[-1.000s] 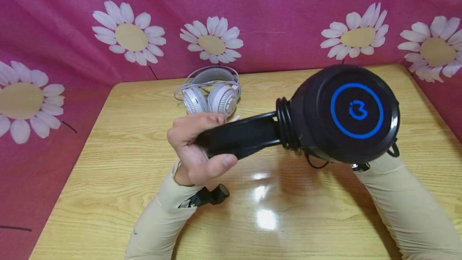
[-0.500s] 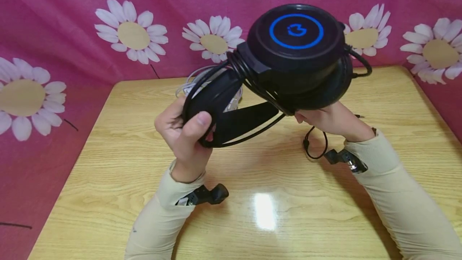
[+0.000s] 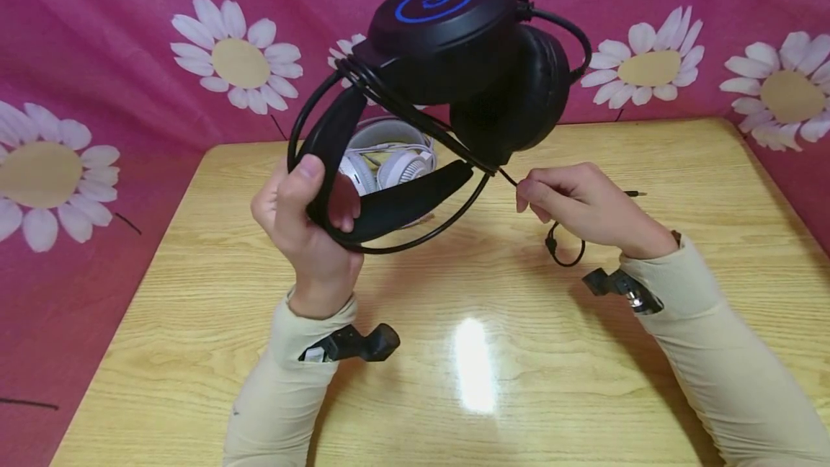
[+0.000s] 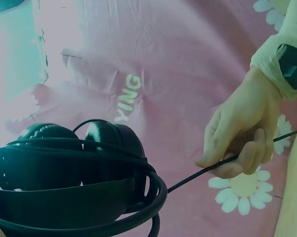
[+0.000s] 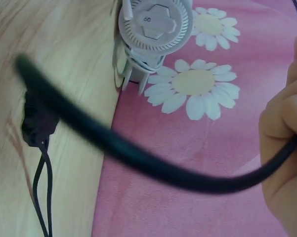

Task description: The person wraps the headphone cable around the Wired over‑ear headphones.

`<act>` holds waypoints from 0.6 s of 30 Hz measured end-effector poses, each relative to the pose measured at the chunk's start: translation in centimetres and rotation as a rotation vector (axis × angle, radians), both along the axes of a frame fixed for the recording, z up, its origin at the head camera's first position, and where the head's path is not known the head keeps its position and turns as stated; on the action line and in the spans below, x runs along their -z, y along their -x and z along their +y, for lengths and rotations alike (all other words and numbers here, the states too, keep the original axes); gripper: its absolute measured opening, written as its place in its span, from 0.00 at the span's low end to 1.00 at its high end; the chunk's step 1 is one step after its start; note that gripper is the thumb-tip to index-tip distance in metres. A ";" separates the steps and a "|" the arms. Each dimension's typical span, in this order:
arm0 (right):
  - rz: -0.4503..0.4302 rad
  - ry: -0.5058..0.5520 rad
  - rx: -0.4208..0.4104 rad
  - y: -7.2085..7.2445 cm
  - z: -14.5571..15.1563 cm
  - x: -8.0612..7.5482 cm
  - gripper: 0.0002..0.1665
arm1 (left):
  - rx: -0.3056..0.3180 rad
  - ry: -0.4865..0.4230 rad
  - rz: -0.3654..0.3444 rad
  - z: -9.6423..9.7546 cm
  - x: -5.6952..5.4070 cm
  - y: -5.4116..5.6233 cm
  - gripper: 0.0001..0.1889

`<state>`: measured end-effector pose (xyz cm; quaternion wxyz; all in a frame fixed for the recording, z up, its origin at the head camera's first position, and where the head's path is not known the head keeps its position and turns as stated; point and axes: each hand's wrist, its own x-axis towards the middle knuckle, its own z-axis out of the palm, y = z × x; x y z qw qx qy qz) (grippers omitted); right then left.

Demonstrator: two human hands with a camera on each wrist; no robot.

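Note:
My left hand grips the headband of a pair of black headphones and holds them above the table, tilted, with the blue ring logo on one earcup facing up. A black cable is wound round the headphones by the earcups. Between thumb and fingers, my right hand pinches a length of this cable to the right of the coil. The left wrist view shows the cable running straight from the headphones into the right hand. Its loose end, with a splitter and a plug, hangs beyond the right hand.
White headphones with their own cable lie at the back of the wooden table, partly hidden behind the black ones. A pink cloth with daisies hangs behind the table.
The black headphones have risen and moved left, tilting so that both earcups show. My right hand has come off the earcups' underside and now pinches the cable.

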<state>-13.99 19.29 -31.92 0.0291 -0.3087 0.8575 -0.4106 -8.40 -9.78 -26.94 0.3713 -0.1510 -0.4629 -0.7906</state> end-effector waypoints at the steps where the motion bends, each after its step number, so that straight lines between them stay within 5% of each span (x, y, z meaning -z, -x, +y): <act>1: 0.007 0.003 0.005 -0.1 0.0 -0.1 0.14 | -0.003 -0.016 0.000 -0.1 0.0 0.1 0.19; 8: 0.025 0.044 0.009 -0.5 0.0 -0.6 0.13 | -0.022 -0.138 -0.038 -0.6 -0.2 0.7 0.20; 18: 0.071 -0.017 0.006 -1.5 -0.2 -1.7 0.08 | -0.032 -0.229 -0.179 -1.2 0.2 2.2 0.17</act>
